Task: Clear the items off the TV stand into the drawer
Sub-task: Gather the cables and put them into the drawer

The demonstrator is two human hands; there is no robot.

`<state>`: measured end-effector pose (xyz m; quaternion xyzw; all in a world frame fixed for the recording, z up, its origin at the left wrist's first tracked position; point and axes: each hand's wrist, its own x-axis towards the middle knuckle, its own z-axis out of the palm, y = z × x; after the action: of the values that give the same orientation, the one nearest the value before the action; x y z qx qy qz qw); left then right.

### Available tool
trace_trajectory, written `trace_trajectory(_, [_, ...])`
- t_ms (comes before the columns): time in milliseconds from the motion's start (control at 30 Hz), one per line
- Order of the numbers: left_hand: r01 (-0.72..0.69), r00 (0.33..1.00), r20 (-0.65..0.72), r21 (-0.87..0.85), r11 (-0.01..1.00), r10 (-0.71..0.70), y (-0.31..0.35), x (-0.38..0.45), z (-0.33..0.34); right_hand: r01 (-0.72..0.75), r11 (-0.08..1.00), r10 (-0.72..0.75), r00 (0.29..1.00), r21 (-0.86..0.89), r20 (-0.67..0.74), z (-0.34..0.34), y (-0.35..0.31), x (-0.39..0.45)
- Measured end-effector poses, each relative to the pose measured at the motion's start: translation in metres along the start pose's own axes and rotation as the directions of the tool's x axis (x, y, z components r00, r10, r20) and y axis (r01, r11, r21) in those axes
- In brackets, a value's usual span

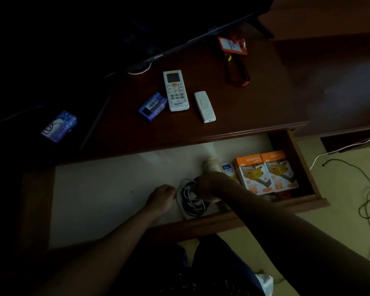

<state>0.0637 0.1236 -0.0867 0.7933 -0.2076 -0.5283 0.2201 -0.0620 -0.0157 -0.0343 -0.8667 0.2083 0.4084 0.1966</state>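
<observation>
Both your hands are down in the open drawer (303, 159). Your left hand (161, 197) has its fingers curled beside the cable bundle (191, 201); your right hand (207, 184) grips the stacked cups (210, 164). The white remote (176, 90), smaller remote (204, 106) and soap boxes (153, 106) sit on the tabletop (254, 99).

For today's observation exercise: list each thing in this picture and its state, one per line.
Drawer: pulled open.
AC remote: face up on stand.
White remote: face down on stand.
Soap bars: wrapped, on stand.
Charger boxes: side by side in drawer.
Cables: tangled in drawer.
Left hand: curled beside cables.
Right hand: on cables; grip unclear.
</observation>
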Motion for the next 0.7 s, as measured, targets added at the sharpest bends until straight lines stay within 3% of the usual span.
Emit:
trace_trajectory(100, [-0.014, 1.0, 0.02, 0.006, 1.0, 0.014, 0.0, -0.002, 0.0, -0.045, 0.981, 0.036, 0.998, -0.189, -0.049, 0.009, 0.002, 0.006])
trace_trajectory(200, [-0.024, 0.999, 0.024, 0.002, 1.0, 0.024, 0.001, -0.003, 0.0, -0.152, 0.982, 0.133, 0.979, -0.115, -0.156, 0.013, 0.001, 0.003])
trace_trajectory(433, [-0.022, 0.999, 0.024, 0.018, 1.0, 0.022, 0.003, 0.006, 0.005, -0.219, 0.974, 0.227, 0.901, 0.064, -0.369, 0.018, -0.007, -0.005])
trace_trajectory(700, [-0.039, 0.999, 0.031, 0.029, 0.999, 0.038, 0.004, 0.006, 0.006, -0.261, 0.964, 0.261, 0.883, 0.054, -0.391, 0.021, -0.013, -0.01])
